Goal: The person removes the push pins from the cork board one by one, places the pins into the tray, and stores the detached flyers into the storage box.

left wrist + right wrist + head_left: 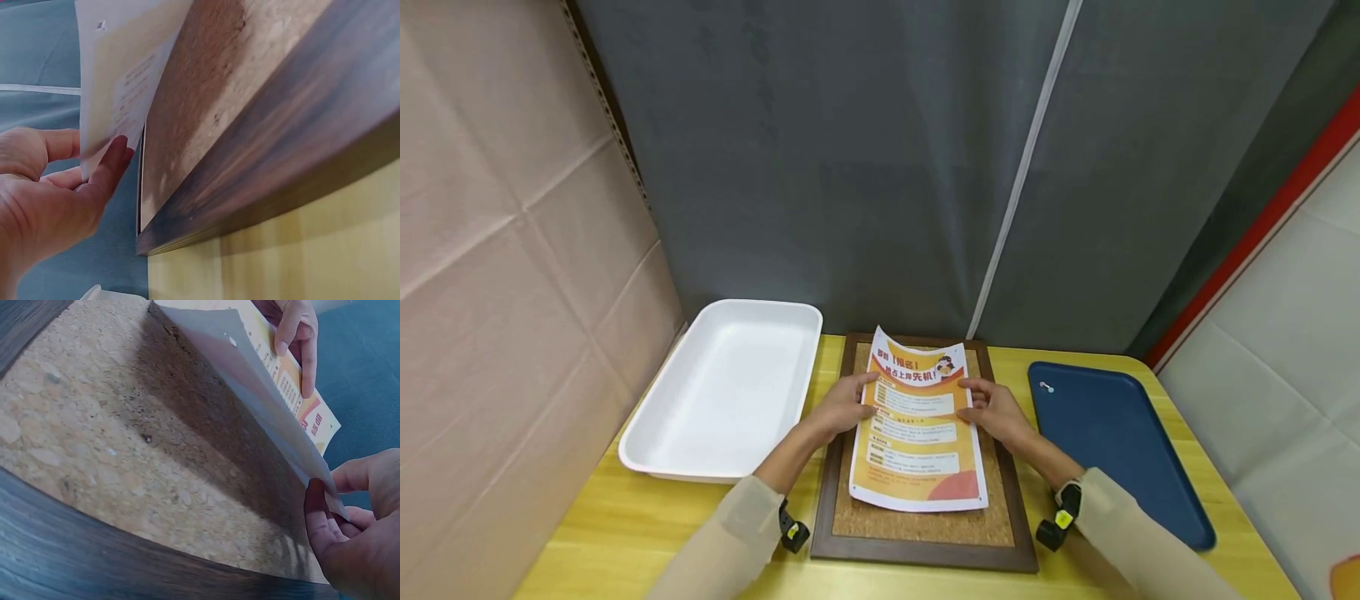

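An orange and white printed poster (917,433) is held over a cork board (925,527) with a dark wooden frame. My left hand (842,407) pinches the poster's left edge, thumb on the printed face and fingers behind. On the opposite edge, my right hand (997,410) pinches it the same way. In the right wrist view the poster (250,381) stands tilted off the cork (125,456), casting a shadow on it; a small hole shows near its corner. The left wrist view has the left hand (62,181) gripping the sheet (119,75) beside the frame (269,119).
A white tray (722,392) lies to the left on the yellow wooden table (602,533). To the right is a blue tray (1120,450) with small pins (1047,387) in its far left corner. A grey curtain (850,167) hangs behind the table.
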Demonstrator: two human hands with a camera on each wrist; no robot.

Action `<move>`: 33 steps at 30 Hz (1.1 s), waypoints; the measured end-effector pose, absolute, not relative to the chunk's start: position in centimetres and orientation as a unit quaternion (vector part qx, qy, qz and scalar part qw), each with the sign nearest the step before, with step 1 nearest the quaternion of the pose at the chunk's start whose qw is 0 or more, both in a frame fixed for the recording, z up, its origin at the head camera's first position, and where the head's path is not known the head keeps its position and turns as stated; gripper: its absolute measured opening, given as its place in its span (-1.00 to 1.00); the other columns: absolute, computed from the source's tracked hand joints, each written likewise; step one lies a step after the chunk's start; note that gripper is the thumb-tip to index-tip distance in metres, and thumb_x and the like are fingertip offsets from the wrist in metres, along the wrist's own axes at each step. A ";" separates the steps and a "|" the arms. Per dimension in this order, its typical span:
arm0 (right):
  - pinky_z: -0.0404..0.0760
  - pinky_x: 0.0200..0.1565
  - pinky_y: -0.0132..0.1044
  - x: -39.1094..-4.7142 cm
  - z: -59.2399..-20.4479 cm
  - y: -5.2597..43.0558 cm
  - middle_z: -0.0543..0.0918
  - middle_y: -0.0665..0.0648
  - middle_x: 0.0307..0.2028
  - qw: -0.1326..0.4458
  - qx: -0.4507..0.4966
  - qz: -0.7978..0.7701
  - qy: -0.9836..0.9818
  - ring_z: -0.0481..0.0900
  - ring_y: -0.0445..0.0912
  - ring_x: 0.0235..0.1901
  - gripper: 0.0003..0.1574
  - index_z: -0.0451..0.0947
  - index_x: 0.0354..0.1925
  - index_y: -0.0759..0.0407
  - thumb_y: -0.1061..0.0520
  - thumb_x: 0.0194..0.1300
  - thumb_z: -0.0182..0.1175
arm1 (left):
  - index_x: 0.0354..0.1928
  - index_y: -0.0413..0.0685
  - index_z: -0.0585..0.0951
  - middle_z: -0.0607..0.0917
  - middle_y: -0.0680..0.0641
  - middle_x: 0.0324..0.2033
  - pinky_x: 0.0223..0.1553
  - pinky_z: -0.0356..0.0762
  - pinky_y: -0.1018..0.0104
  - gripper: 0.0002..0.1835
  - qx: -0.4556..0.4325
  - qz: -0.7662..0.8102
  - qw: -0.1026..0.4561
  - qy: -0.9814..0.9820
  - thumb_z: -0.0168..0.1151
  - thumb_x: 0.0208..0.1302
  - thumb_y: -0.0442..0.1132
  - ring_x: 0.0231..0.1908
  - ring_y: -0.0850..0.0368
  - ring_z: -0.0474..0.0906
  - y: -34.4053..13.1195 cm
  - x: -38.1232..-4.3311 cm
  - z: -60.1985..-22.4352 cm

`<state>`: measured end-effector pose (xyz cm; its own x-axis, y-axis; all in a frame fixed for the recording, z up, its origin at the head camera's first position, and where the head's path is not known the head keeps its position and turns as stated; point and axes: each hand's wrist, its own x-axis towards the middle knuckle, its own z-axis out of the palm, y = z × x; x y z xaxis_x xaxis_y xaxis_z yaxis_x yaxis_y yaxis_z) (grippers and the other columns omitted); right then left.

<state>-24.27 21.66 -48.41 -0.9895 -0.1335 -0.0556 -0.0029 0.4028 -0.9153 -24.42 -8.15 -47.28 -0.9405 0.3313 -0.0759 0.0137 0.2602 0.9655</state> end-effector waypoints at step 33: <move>0.72 -0.15 -0.37 -26.0 -42.5 16.4 0.60 0.46 0.22 0.059 -0.117 -0.587 0.799 0.75 -0.01 -0.12 -0.28 0.41 0.46 0.38 0.36 0.40 0.35 | 0.61 -0.21 0.29 0.64 -0.39 0.23 -0.10 0.73 0.26 -0.26 0.057 0.574 0.113 0.809 0.20 0.41 -0.52 -0.04 -0.05 0.78 -15.6 -25.2 -41.1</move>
<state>-26.04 16.39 -42.50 -0.9658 -0.2556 0.0437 -0.1180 0.2834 -0.9517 -25.23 -15.57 -41.09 -0.9679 0.2219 -0.1181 -0.0380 0.3353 0.9414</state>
